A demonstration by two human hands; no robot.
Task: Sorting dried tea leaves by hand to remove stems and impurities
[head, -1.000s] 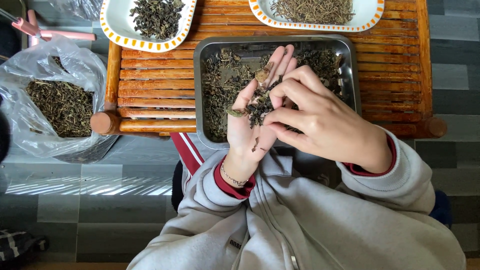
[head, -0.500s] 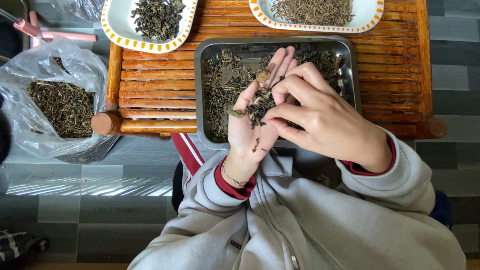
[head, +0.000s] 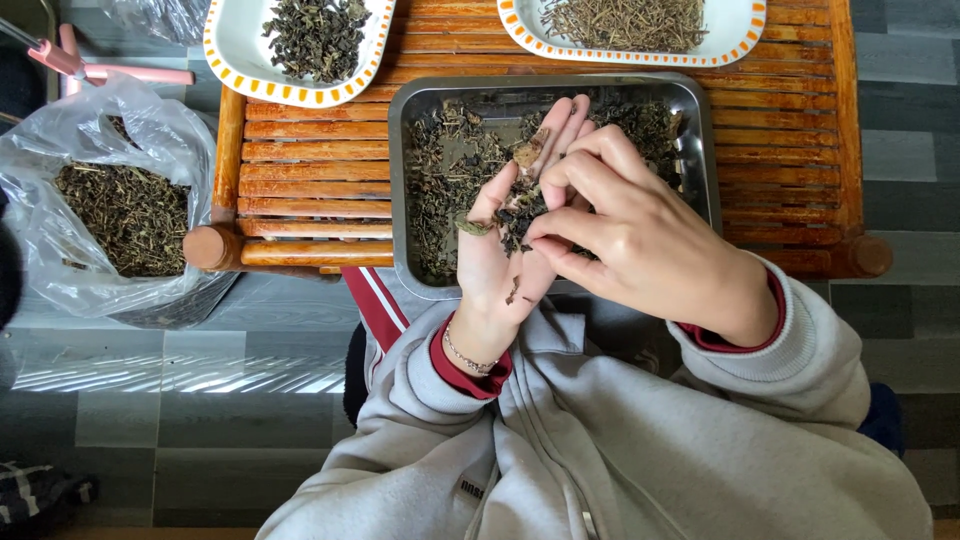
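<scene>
Left hand (head: 500, 250) palm up, fingers flat and spread open over the steel tray (head: 700, 150), carrying a small pile of dried leaves (head: 515, 212) on palm and fingers. One pale, larger leaf piece (head: 525, 153) near the fingertips, one curled green bit (head: 472, 227) at the thumb side. Right hand (head: 640, 235) above it, fingers curled inward, tips pinching into the pile; grip closed on leaves, exact piece hidden by fingers. Tray under both hands, half-filled with loose dark leaves, sitting on a slatted wooden table (head: 300, 170). Two white dishes with orange-dotted rims at the far edge: left dish (head: 225, 50) with dark curled leaves, right dish (head: 740, 25) with thin stems. Clear plastic bag (head: 60, 150) of the same dried material on the floor, left of table. Pink-handled tool (head: 100, 68) beyond the bag. Grey sleeves with red cuffs, thin bracelet (head: 465, 360) on left wrist.
</scene>
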